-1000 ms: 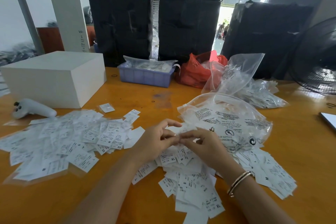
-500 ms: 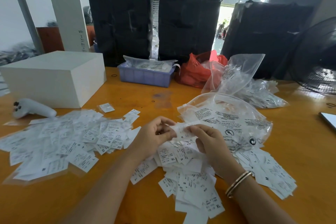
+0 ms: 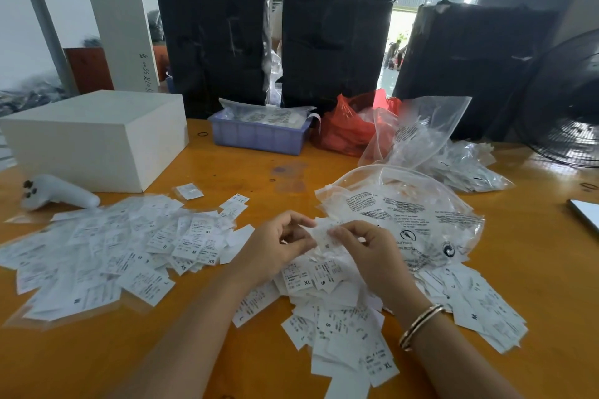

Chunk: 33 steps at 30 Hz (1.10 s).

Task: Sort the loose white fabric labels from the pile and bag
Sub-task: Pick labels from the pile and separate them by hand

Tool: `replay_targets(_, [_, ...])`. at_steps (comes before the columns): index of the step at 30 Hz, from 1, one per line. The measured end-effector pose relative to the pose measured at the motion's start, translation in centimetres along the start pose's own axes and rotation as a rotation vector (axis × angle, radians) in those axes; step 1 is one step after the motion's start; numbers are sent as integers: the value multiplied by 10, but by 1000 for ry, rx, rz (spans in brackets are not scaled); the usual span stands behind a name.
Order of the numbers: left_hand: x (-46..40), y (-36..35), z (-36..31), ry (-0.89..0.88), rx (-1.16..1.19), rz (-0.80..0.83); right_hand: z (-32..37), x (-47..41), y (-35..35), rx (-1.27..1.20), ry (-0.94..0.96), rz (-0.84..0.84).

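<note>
On the orange table (image 3: 227,168) | both hands' fingers (image 3: 293,244) pinch one label (image 3: 322,233) | black bales (image 3: 334,48) behind

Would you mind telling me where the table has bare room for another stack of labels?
Bare orange wooden table lies between the white box, lilac plastic crate and spread white labels; more at the right edge. It is crowded around both hands and the printed clear bag.

Pinching one white label (image 3: 324,238) between left hand (image 3: 278,246) and right hand (image 3: 372,253), above a label pile (image 3: 330,327) beside a clear bag (image 3: 415,214).
</note>
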<state>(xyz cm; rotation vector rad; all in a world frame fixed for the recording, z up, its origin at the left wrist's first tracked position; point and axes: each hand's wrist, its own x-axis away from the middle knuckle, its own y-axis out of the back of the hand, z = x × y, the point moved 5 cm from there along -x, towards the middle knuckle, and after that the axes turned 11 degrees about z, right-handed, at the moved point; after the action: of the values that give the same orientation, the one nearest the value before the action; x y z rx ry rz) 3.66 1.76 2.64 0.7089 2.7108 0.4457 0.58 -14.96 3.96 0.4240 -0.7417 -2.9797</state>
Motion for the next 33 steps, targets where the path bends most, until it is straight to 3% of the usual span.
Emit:
replay_targets(4, [3,2,-9,-70,-58,-48,4,0,-6,197,71,48])
replay_targets(9, [0,-8,-11,-64,-122,15,7,1,-15,337,127,121])
replay_targets(14, [-1,-1,-4,-46,-49,-50,1,0,-2,178,51,-20])
replay_targets(18, [0,2,-3,-25,-2,-82,4,4,11,-120,81,-188])
replay_targets(22, [-1,2,-4,-12,29,-79,7,8,10,-375,116,-194])
replay_targets(33, [-1,3,-6,-37,63,-84,5,6,0,-240,154,-90])
